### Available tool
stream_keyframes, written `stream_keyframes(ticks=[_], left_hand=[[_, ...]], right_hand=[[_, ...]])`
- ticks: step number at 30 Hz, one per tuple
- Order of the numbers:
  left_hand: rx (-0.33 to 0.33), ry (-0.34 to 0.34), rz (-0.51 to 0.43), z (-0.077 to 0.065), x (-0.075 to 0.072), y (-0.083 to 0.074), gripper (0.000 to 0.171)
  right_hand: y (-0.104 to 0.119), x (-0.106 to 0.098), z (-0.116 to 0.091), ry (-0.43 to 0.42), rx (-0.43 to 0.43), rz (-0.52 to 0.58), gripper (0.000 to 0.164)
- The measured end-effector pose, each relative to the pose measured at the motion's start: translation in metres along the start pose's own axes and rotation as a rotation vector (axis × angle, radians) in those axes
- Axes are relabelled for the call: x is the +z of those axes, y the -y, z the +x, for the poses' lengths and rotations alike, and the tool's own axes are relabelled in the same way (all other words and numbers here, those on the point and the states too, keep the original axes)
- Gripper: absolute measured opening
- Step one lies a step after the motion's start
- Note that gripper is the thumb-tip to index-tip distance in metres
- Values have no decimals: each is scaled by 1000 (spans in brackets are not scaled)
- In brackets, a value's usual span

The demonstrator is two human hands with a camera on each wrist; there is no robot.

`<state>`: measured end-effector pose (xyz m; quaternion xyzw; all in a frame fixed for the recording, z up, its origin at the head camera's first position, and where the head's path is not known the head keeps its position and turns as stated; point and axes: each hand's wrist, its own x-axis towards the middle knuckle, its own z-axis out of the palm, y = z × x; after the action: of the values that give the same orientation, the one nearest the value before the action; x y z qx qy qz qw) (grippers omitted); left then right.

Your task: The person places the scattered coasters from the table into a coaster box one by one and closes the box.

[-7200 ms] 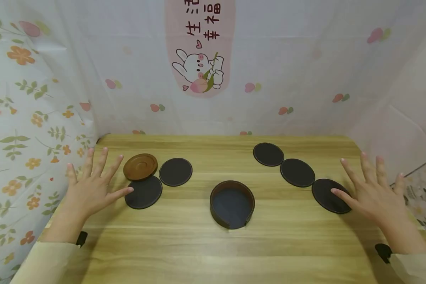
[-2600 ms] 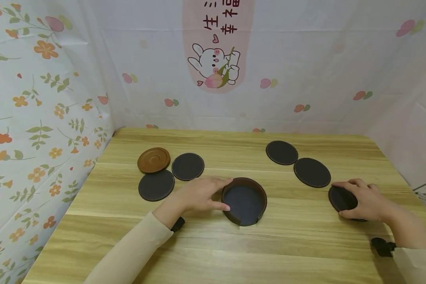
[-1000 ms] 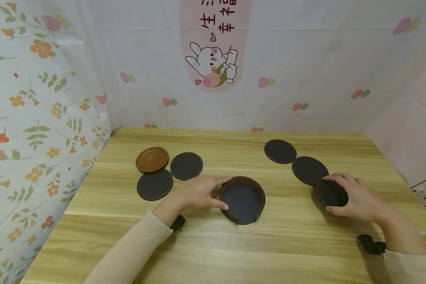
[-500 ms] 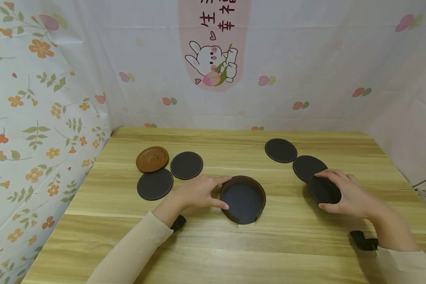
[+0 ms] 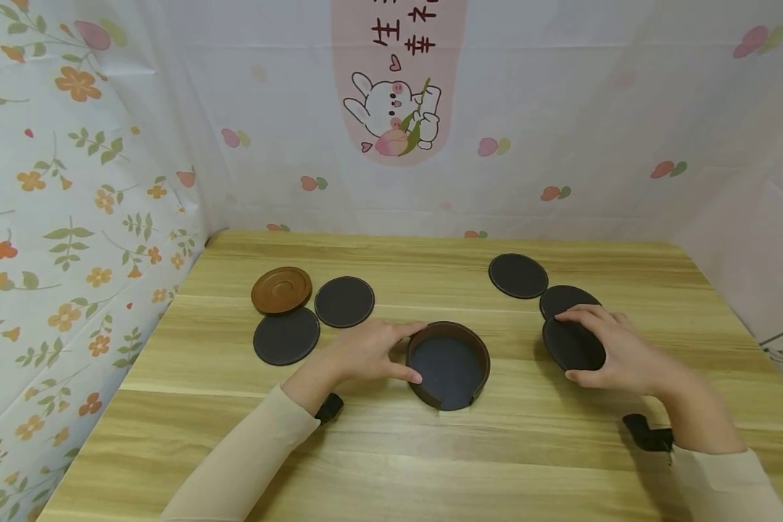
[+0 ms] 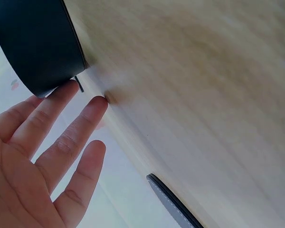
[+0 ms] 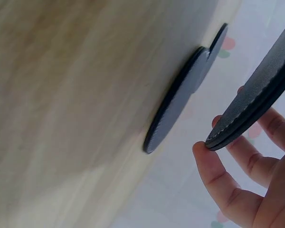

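My right hand (image 5: 623, 355) pinches a round black coaster (image 5: 570, 344) by its edge, thumb in front and fingers behind. The coaster tilts above the table and overlaps a second black coaster (image 5: 561, 297) lying behind it; in the right wrist view the held coaster (image 7: 256, 95) is clear of the tabletop. My left hand (image 5: 365, 355) holds the left side of a round, dark coaster holder (image 5: 476, 348), index finger at the back rim and thumb at the front. The holder has a notch in its front wall. In the left wrist view, the other fingers (image 6: 76, 137) extend beside its wall.
At the left, a brown wooden saucer (image 5: 280, 290) rests partly over a black coaster (image 5: 286, 336), with another black coaster (image 5: 344, 301) to its right. One more black coaster (image 5: 518, 275) lies at the back right. Printed cloth (image 5: 261, 94) hangs behind the table.
Both hands came down from spread positions at the sides. The left took hold of the holder and stays there; the right picked up the nearest right-hand coaster and moves left with it.
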<state>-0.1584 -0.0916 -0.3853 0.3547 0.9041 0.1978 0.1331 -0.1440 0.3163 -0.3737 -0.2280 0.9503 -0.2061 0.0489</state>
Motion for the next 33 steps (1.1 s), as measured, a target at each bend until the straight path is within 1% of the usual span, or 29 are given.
stream_keyframes(ticks=[6, 11, 18, 26, 33], left_hand=[[-19, 13, -10, 1, 1, 0, 88], [-31, 21, -23, 0, 1, -1, 88], [-33, 16, -27, 1, 1, -1, 87], [-22, 17, -52, 2, 0, -2, 88], [-40, 33, -80, 2, 1, -1, 89]], right_hand=[[8, 3, 5, -1, -43, 23, 76], [18, 5, 11, 17, -41, 7, 77], [34, 8, 20, 45, -44, 13, 77], [49, 10, 30, 66, -82, 16, 76], [61, 10, 39, 90, -117, 15, 77]])
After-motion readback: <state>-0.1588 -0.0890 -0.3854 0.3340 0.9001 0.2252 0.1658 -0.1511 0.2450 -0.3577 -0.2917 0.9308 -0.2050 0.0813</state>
